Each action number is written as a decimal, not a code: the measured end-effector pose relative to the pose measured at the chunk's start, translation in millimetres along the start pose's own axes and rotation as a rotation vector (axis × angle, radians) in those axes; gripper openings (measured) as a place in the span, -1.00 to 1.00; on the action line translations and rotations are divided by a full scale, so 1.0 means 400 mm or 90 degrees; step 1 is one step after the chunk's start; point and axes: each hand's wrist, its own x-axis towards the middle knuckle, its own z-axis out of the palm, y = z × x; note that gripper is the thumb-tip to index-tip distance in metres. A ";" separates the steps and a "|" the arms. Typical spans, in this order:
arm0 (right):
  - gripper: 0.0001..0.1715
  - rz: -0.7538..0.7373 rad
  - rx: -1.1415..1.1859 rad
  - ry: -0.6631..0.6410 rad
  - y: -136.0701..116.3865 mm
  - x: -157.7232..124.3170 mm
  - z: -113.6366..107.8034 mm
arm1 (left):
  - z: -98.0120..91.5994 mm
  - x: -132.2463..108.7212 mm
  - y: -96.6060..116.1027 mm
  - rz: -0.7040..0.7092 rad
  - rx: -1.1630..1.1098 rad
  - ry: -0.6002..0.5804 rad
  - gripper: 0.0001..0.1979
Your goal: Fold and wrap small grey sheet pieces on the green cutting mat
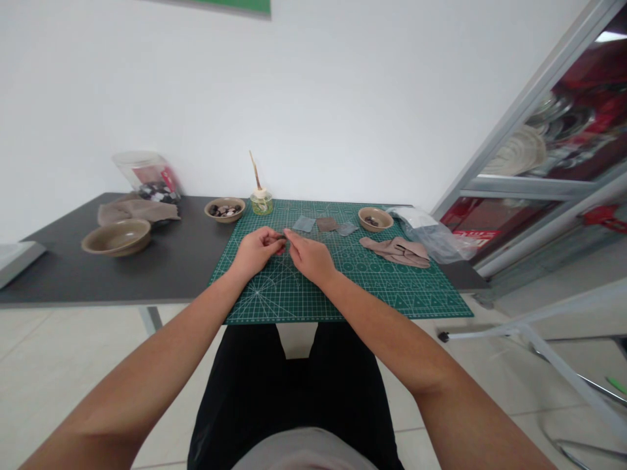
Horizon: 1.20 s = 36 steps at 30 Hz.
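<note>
My left hand is closed over the green cutting mat, its fingers pinched around a small dark stone, mostly hidden by the fingers. Against it from the right comes my right hand, closed too, with the fingertips pressed at the stone; whether they hold anything more I cannot make out. Just beyond the hands lie a grey square sheet, a brown square sheet and a rumpled grey piece, which look like sandpaper. Under everything spreads the cutting mat.
At the mat's left rear stand a bowl of pebbles and a diffuser jar with a stick. Farther left are a larger bowl, a cloth and a clear jar. On the right: a small bowl, brown cloth, plastic bag.
</note>
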 end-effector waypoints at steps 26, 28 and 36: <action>-0.44 -0.051 -0.067 -0.010 -0.003 0.002 0.006 | 0.002 -0.006 0.005 -0.062 -0.099 0.046 -0.83; -0.44 -0.044 -0.069 -0.009 -0.003 0.002 0.006 | 0.003 -0.006 0.007 -0.066 -0.102 0.045 -0.82; -0.44 -0.040 -0.074 -0.017 -0.008 0.003 0.002 | 0.001 -0.003 -0.009 -0.047 -0.103 0.033 -0.79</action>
